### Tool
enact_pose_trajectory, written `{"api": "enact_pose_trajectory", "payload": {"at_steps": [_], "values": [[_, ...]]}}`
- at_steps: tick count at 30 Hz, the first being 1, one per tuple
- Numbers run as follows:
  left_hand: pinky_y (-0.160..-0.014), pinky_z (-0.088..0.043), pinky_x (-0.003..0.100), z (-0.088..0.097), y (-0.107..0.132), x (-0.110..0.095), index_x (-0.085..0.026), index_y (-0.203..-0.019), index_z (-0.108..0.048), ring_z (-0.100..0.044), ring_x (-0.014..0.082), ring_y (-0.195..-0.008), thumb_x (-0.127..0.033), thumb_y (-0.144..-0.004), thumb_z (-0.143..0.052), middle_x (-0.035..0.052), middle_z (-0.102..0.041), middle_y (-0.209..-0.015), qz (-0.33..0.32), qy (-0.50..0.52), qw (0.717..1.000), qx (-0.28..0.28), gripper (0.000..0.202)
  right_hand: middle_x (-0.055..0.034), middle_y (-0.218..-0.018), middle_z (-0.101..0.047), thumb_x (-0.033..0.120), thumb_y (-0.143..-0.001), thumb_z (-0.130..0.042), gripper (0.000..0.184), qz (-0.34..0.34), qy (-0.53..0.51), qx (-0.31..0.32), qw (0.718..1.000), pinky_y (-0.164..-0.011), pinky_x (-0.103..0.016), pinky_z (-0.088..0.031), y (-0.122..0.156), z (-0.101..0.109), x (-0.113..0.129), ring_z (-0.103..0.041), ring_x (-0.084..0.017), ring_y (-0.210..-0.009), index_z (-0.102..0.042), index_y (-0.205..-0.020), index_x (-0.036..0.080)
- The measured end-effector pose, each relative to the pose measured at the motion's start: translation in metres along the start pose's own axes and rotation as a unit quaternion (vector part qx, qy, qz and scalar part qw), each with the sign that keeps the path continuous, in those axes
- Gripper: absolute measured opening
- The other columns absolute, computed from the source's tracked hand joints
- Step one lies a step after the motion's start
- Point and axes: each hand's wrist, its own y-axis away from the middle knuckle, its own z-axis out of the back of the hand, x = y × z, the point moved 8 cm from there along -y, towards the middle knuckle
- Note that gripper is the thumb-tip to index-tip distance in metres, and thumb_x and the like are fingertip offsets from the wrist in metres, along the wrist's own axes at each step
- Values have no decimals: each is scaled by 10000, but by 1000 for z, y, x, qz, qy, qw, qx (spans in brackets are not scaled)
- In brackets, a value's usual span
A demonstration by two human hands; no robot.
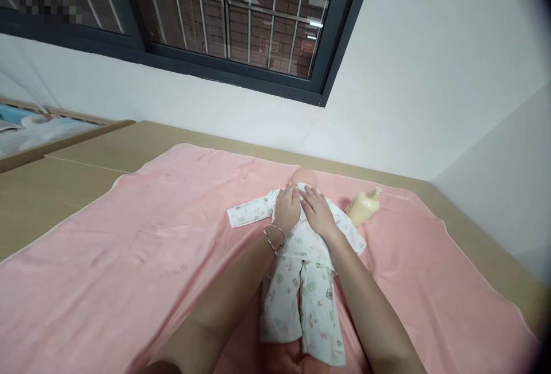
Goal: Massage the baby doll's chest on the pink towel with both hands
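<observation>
A baby doll (305, 176) lies on a pink blanket (172, 236), its head toward the wall and its feet toward me. It wears a white printed top (303, 243) with long sleeves spread to both sides, and matching trousers (279, 305). My left hand (287, 209), with a bracelet at the wrist, rests on the upper chest of the top. Beside it my right hand (317, 211) lies flat on the other side of the chest, fingers stretched toward the doll's neck. The doll's hands do not show.
A pale yellow pump bottle (364, 206) lies tilted on the blanket, right of the doll's sleeve. Under the blanket is a wooden tabletop (99, 150). A white wall (387, 104) and a dark-framed barred window (232, 12) stand behind. At far left, plastic-wrapped items (43, 130) sit in a wooden-edged compartment.
</observation>
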Motion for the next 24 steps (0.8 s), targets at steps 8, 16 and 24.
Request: {"api": "enact_pose_trajectory", "payload": {"at_steps": [8,16,24], "values": [[-1149,-419,485,-1,-1,1,-189,-1159,-660,-629,258,-1233,-337,-1063,-265,127,-719,-1259,0,-17,1000,5,432,-140,-1625,-399,309,-1015,-402,517,4,6,-9,1000,-1252,-559,-192,0,0,-3,-282,-317,-1547,-542,-1493,170],[-1168,-391,468,0,0,-5,-193,-1161,-657,-616,248,-1255,-331,-1066,-274,126,-715,-1267,-3,-22,1000,17,417,-128,-1644,-369,443,-1055,-328,563,-90,15,-9,996,-1245,-608,-135,1,4,-23,-272,-312,-1551,-478,-1534,188],[-1164,-384,451,0,1,-7,-190,-1160,-662,-624,240,-1229,-327,-1065,-282,121,-720,-1252,-14,-31,999,18,415,-184,-1590,-444,297,-1040,-354,516,-41,94,3,995,-1232,-542,-202,4,5,6,-347,-319,-1510,-508,-1507,142]]}}
